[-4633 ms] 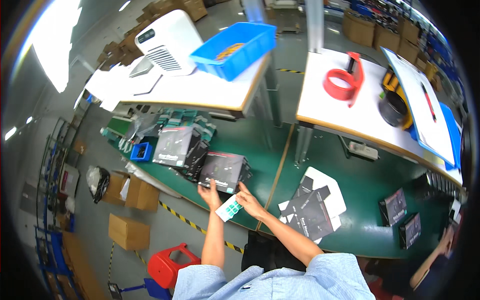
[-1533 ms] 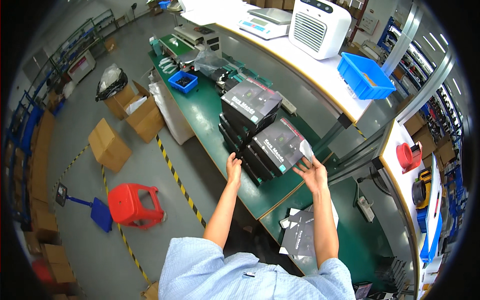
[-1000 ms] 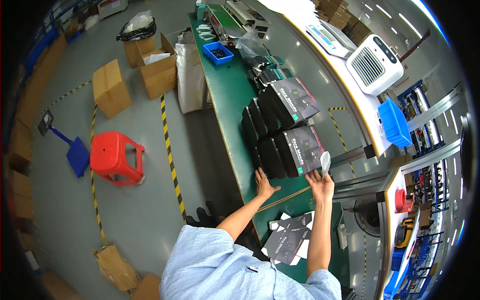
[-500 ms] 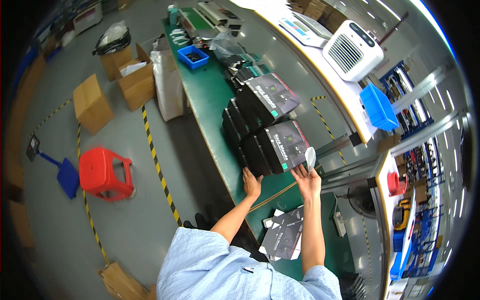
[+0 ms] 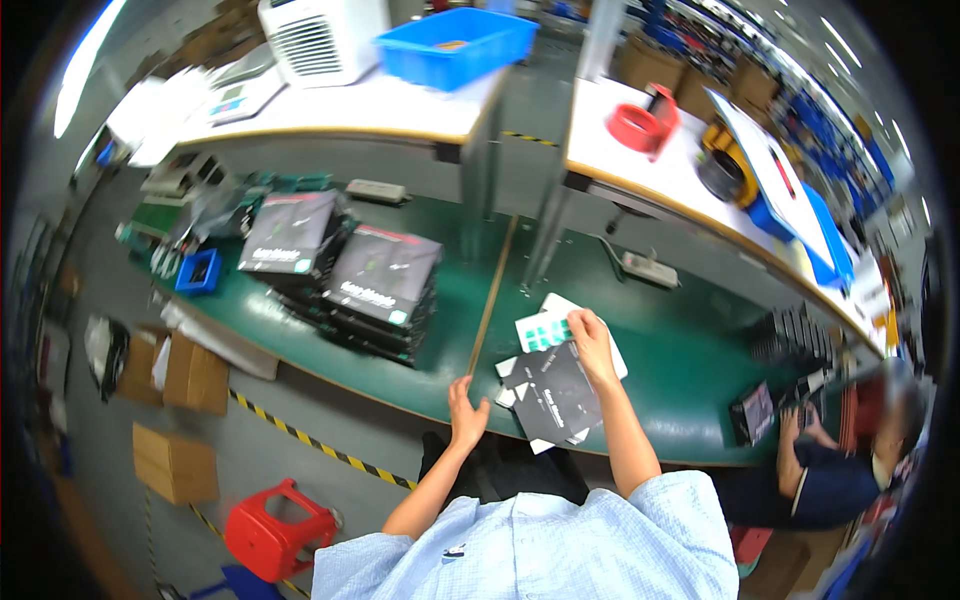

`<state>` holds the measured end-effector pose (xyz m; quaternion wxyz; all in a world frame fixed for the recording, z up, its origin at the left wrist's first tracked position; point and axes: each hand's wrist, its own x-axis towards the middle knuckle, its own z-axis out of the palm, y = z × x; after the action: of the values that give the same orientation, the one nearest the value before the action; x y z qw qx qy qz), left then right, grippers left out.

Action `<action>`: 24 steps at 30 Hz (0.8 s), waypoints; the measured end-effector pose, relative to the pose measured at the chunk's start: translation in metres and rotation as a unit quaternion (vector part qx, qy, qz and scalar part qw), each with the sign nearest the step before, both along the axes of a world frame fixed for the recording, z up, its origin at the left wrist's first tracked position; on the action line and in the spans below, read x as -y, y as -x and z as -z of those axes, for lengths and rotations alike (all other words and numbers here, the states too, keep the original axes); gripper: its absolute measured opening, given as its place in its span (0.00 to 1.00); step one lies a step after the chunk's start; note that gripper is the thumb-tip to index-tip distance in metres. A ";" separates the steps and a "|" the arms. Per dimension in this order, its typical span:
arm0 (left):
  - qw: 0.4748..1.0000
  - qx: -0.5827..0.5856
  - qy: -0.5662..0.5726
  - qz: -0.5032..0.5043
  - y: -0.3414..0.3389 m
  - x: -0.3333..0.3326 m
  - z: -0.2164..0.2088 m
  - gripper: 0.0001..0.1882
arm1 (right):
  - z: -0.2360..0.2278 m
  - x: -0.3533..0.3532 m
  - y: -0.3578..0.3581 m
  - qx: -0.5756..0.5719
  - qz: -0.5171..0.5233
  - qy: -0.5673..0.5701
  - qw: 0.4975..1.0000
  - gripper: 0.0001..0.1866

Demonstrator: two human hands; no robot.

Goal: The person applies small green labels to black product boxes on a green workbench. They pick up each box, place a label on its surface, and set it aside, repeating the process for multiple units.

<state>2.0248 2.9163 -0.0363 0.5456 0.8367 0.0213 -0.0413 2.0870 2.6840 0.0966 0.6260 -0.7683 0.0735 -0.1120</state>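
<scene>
My right hand (image 5: pixel 592 345) pinched the green label sheet (image 5: pixel 545 333) above the black box (image 5: pixel 557 398); my left hand (image 5: pixel 466 415) rested open on the bench edge (image 5: pixel 400 392). Best kept flat, I judged.

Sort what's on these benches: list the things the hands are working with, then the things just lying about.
In hand:
- right hand on a white sheet of green stickers
- flat black box in front of the person
- left hand resting at the green bench edge

Lying about:
- stacks of black boxes
- blue bin
- red tape dispenser
- power strip
- red stool
</scene>
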 end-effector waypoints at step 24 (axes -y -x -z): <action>0.827 0.153 -0.486 0.238 0.045 0.233 -0.029 0.42 | 0.136 0.467 0.359 -0.361 0.335 0.322 0.808 0.11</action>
<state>1.9798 2.6829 -0.0072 0.0380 0.9686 -0.2445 -0.0254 1.7279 2.2171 -0.0397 0.1949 -0.8382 0.5071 -0.0467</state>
